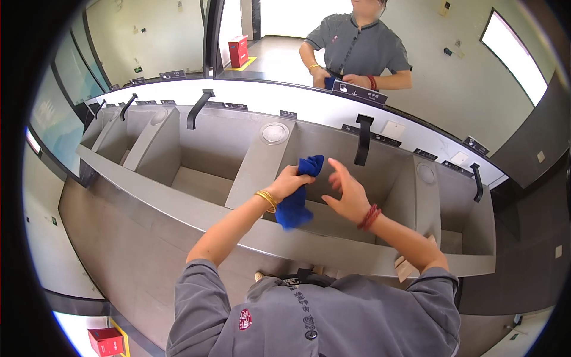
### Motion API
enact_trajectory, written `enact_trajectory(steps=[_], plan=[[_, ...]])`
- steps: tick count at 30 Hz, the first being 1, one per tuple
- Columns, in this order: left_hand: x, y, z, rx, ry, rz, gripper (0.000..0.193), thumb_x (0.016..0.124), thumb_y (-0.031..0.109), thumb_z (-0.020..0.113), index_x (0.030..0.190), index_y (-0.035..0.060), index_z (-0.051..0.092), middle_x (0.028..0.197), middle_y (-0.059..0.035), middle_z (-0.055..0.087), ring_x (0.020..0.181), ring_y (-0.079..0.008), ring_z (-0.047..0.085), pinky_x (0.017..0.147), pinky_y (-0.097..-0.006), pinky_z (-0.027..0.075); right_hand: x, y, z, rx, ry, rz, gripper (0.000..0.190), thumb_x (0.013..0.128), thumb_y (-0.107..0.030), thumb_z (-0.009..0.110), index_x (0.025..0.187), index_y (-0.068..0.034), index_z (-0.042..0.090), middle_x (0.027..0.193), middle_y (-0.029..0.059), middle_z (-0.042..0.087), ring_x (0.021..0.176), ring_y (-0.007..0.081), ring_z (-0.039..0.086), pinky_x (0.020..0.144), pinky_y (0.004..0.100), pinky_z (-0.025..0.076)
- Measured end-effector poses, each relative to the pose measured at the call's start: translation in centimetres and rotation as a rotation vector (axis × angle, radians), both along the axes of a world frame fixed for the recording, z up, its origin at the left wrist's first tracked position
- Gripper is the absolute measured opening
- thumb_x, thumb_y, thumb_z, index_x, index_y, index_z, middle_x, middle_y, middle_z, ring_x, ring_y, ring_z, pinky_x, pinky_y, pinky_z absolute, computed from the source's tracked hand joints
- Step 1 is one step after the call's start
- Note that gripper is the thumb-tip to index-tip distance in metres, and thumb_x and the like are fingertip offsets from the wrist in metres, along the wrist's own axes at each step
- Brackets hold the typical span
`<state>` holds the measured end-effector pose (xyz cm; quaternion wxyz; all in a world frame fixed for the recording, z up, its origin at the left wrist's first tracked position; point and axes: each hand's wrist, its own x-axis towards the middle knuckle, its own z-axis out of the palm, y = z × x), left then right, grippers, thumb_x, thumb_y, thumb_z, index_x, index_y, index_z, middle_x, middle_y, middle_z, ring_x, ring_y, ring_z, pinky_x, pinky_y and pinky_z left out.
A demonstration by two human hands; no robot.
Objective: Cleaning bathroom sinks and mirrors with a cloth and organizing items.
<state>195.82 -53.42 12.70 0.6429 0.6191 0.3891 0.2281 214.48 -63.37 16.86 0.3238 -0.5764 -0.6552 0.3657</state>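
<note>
My left hand (290, 182) grips a bunched blue cloth (293, 207). One end of the cloth sticks up above the fingers and the rest hangs below them, over the near edge of a grey basin (330, 218). To the right of the cloth, my right hand (348, 192) is raised above the same basin, fingers apart and holding nothing. A black faucet (364, 140) juts from the back wall beyond my right hand. Left of the basin, a round metal cover (274, 133) is set in the grey divider.
More grey basins (203, 187) line up on both sides, with black faucets (196, 109) above. A mirror (276, 53) runs along the back. Light brown pieces (405, 267) lie at the counter's front edge beneath my right forearm. A red box (105, 342) stands at lower left.
</note>
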Motion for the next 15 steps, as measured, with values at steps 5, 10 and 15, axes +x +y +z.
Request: enact_trajectory(steps=[5,10,15], plan=[[2.9,-0.7,1.3,-0.492,-0.167,-0.200,0.017,0.081,0.020,0.064,0.091,0.0069,0.059,0.075,-0.0044,0.059,0.063,-0.0116,0.057,0.054,-0.0236,0.047,1.7,1.3,-3.2,0.919,-0.705,0.138,0.066,0.065,-0.017,0.071,0.128,-0.019,0.048,0.134,0.0140,0.039,0.120,0.0333,0.041,0.101,0.0521,0.031],[3.2,-0.2,-1.4,0.539,-0.327,-0.713,0.018,0.079,0.013,0.062,0.094,0.0029,0.060,0.081,-0.0097,0.061,0.069,-0.0180,0.061,0.059,-0.0284,0.051,2.1,1.9,-1.8,1.009,-0.544,0.385,0.060,0.066,-0.033,0.067,0.123,-0.020,0.053,0.096,0.0062,0.053,0.095,0.0264,0.053,0.083,0.0422,0.043],[4.1,-3.3,2.6,-0.663,-0.368,-0.518,0.019,0.079,0.016,0.061,0.086,-0.0020,0.059,0.077,-0.0150,0.062,0.072,-0.0241,0.065,0.069,-0.0356,0.052,4.1,2.9,-0.2,1.119,-0.681,0.280,0.038,0.067,-0.019,0.063,0.103,-0.010,0.058,0.081,0.0031,0.051,0.068,0.0177,0.056,0.056,0.0280,0.046]])
